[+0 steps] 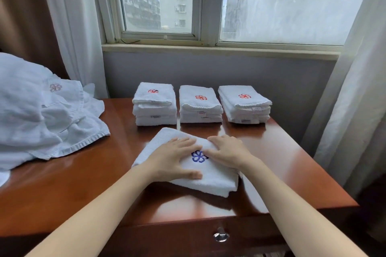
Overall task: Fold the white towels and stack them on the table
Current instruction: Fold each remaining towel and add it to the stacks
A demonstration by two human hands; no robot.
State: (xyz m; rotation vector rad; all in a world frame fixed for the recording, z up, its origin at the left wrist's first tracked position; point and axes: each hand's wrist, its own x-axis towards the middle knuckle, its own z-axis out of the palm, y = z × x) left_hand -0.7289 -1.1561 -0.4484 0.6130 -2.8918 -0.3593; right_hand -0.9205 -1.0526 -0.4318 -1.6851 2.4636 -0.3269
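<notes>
On the table (292,162), the folded towel (211,180) runs far-left to near-right.

1. Left forearm (104,200): yours. It is bare along its whole visible length, from the bottom edge of the view up to the wrist. The build is slender and the surface smooth. It looks broad near the camera and narrows toward the wrist.
2. Right forearm (292,204): yours. It is bare in the same way, with the same slim taper and even surface.
3. Left grip (173,159): a bare hand. Four slim fingers and the thumb are all in view. The fingertips are slightly blurred, so the nails cannot be made out.
4. Right grip (227,152): a bare hand. Its back and knuckles face you. The fingers are slim and the nails are too small to make out.
</notes>
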